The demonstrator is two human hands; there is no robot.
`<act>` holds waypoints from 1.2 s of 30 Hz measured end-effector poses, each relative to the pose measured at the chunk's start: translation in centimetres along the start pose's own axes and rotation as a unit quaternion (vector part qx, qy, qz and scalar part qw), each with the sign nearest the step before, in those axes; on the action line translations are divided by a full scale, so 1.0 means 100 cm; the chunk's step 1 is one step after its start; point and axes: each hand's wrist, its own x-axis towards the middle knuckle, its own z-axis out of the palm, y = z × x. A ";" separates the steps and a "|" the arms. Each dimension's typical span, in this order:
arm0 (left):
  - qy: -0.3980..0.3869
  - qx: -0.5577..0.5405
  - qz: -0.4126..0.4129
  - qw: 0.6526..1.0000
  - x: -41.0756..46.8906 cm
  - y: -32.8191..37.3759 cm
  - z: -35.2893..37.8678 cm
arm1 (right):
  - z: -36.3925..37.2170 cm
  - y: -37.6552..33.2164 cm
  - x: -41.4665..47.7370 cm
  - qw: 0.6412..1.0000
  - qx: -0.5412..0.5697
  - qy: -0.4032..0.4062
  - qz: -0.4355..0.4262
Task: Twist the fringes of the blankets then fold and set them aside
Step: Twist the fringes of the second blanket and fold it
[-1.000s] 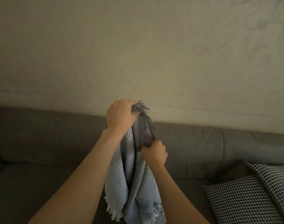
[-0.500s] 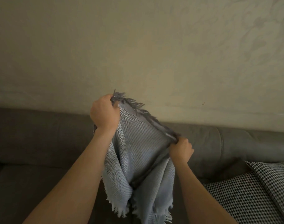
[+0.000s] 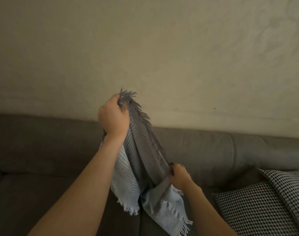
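Note:
A grey-blue woven blanket (image 3: 142, 160) with fringed edges hangs in the air in front of the sofa. My left hand (image 3: 113, 116) grips its bunched top corner, and a tuft of fringe (image 3: 128, 97) sticks out above the fist. Lower and to the right, my right hand (image 3: 179, 176) pinches the blanket's edge, pulling that edge taut between the two hands. The pale lower fringe (image 3: 177, 217) dangles over the seat.
A grey sofa (image 3: 43, 150) runs across the lower view, with its backrest against a beige wall (image 3: 145, 48). Two black-and-white houndstooth cushions (image 3: 264, 205) lie at the right end of the seat.
My right hand slid down along the blanket's edge, away from the left, then lower still. The left hand shifted left and back while keeping its grip on the corner.

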 end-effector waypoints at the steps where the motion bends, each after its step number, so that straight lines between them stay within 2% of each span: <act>1: 0.005 -0.002 -0.001 1.000 0.001 -0.001 0.000 | 0.004 0.007 0.002 1.000 0.000 -0.011 0.010; 6: 0.014 0.004 -0.004 1.000 0.005 -0.004 -0.001 | 0.016 0.033 0.004 0.998 0.029 -0.023 0.047; 10: 0.013 0.005 -0.017 1.000 0.004 -0.008 0.002 | 0.004 0.025 -0.005 0.998 0.061 -0.009 0.025; 15: 0.012 0.013 -0.055 0.998 0.004 -0.015 0.003 | -0.009 0.035 -0.014 0.988 0.108 0.106 0.029; 22: 0.005 0.027 -0.072 0.997 0.003 -0.019 0.005 | -0.015 0.040 -0.016 0.978 0.111 0.174 0.037; 27: 0.004 0.030 -0.076 0.997 -0.001 -0.020 0.005 | -0.018 0.029 -0.022 0.957 0.165 0.215 0.100; 30: -0.001 0.027 -0.083 0.996 -0.007 -0.025 0.009 | -0.023 0.022 -0.019 0.953 0.166 0.168 0.189; 33: -0.002 0.009 -0.093 0.996 -0.015 -0.028 0.012 | -0.037 0.009 -0.017 0.921 0.224 0.163 0.273; 36: 0.006 -0.030 -0.126 0.992 -0.019 -0.038 0.015 | -0.045 0.004 -0.017 0.891 0.304 0.224 0.251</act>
